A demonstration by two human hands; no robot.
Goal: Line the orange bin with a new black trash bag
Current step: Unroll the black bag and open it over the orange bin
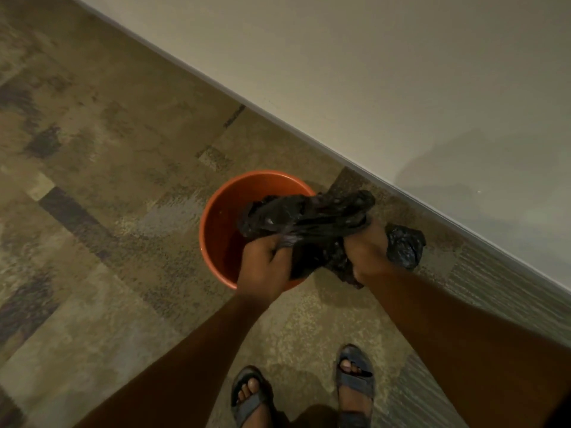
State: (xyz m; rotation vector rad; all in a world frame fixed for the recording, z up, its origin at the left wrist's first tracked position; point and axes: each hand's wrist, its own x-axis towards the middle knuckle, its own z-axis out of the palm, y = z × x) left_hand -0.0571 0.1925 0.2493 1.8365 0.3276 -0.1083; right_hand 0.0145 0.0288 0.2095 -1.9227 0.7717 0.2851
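Floor (92,134): patchy tan/brown carpet-like tile with darker rectangular blocks, speckled texture; a ribbed grey strip runs along the wall side at 4 o'clock.

Orange bin (216,223): round, smooth plastic, thin rolled rim, sits on the floor near frame centre, just off the baseboard. Inside is bare at 9 o'clock, no liner seated. No label or print readable on it.

Left hand (265,261): over the bin's 6 o'clock rim, fingers curled tight around a bunch of the black trash bag (306,217).

Bag: thin glossy film, heavily crumpled, stretched between both hands above the bin's 3 o'clock half. It covers that side of the rim and part spills outside toward the wall. No writing visible.

Right hand (367,251): just outside the rim at 4 o'clock, fisted on the bag's other end; a wadded lump of film sticks out past the knuckles at 3 o'clock.

Wall (401,72): plain off-white, smooth, pale baseboard running diagonally.

Bottom edge: two feet in dark blue strapped sandals (355,384).
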